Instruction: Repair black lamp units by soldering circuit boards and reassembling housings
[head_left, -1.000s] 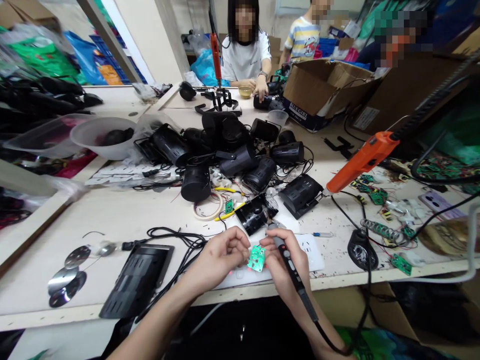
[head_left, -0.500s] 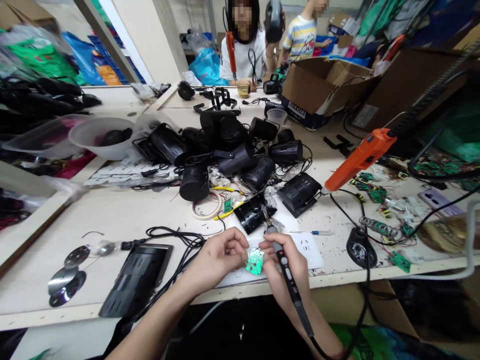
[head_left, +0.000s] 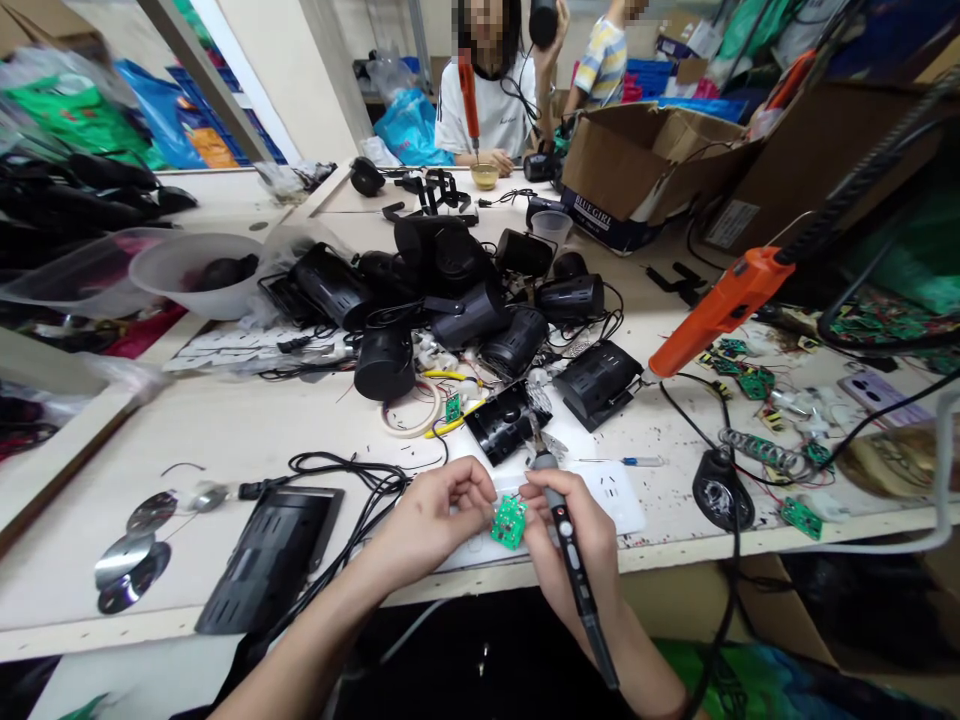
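A small green circuit board [head_left: 509, 522] sits between my two hands at the near edge of the workbench [head_left: 240, 430]. My left hand [head_left: 435, 515] pinches its left side with thumb and fingers. In my right hand [head_left: 574, 545] lies a black soldering iron [head_left: 564, 540], its tip pointing away toward a black lamp housing [head_left: 504, 423]; the same fingers touch the board's right edge. A white power strip [head_left: 615, 495] lies under and beyond my hands.
A heap of black lamp housings [head_left: 450, 300] fills the bench's middle. An orange electric screwdriver [head_left: 716, 310] hangs at the right above loose green boards [head_left: 739, 375]. A flat black panel [head_left: 274, 555] and shiny discs [head_left: 131, 555] lie left. A person [head_left: 491, 90] sits opposite behind cardboard boxes [head_left: 645, 165].
My hands and the green board have barely shifted. The person opposite has lifted a black lamp part up beside their head. The view has tilted slightly.
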